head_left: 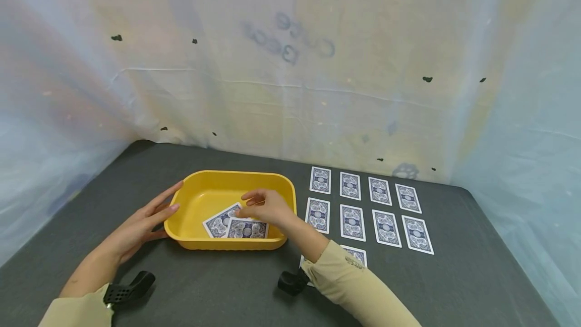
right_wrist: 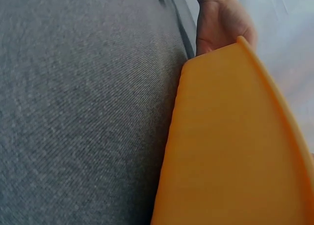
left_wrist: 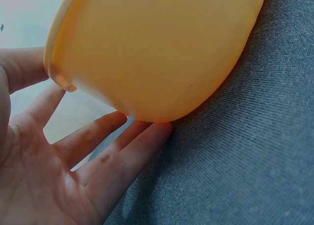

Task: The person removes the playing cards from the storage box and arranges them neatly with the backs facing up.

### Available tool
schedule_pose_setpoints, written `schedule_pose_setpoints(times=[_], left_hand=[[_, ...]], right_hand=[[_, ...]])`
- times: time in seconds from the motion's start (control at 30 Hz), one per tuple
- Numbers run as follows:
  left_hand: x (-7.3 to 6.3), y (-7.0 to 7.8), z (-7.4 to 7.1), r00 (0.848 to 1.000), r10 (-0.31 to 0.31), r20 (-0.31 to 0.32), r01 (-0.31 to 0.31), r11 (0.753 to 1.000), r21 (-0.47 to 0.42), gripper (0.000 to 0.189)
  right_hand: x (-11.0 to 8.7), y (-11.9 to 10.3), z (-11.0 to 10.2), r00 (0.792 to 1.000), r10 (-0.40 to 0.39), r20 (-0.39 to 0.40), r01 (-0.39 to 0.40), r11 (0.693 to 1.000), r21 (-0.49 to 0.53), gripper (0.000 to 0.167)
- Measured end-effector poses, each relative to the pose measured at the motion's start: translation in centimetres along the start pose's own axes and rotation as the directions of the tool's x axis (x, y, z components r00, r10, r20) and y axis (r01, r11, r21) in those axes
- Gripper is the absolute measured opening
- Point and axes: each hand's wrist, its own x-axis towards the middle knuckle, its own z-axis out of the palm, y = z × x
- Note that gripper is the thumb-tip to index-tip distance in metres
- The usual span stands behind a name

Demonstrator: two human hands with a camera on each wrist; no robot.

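Observation:
A yellow plastic tray [head_left: 227, 245] stands on the dark table, with blue-and-white playing cards [head_left: 247, 228] lying face down in it. My left hand [head_left: 136, 228] rests against the tray's left end, its fingers spread and nearly straight; in the left wrist view, fingertips [left_wrist: 164, 129] touch the outer wall. Over the tray's right part hovers my right hand [head_left: 268, 209], loosely bent, thumb and forefinger apart. Its thumb tip overlaps the upper edge of one card. The right wrist view shows the tray's side [right_wrist: 221, 136] and the left hand [right_wrist: 223, 23] beyond, with the right hand out of sight.
Right of the tray, more face-down cards [head_left: 352, 222] lie in rows on the grey table cloth [head_left: 463, 266]. The right forearm partly covers the nearest row [head_left: 356, 254]. A pale plastic sheet [head_left: 281, 115] hangs behind the table and along both sides.

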Motion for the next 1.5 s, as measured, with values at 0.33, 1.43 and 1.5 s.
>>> schedule_pose_setpoints(times=[0.33, 1.43, 1.5], left_hand=[[0.04, -0.03, 0.03, 1.0, 0.001, -0.002, -0.001, 1.0, 0.006, 0.065], [0.2, 0.08, 0.19, 1.0, -0.027, -0.009, 0.027, 1.0, 0.016, 0.067], [0.2, 0.07, 0.17, 1.0, -0.025, -0.008, 0.026, 1.0, 0.017, 0.067]], right_hand=[[0.24, 0.32, 0.51, 0.994, 0.055, 0.094, -0.022, 0.949, -0.316, 0.058], [0.27, 0.36, 0.6, 0.998, 0.036, -0.051, -0.048, 0.967, -0.249, 0.03], [0.29, 0.35, 0.56, 0.997, 0.04, -0.073, -0.054, 0.978, -0.203, 0.034]])
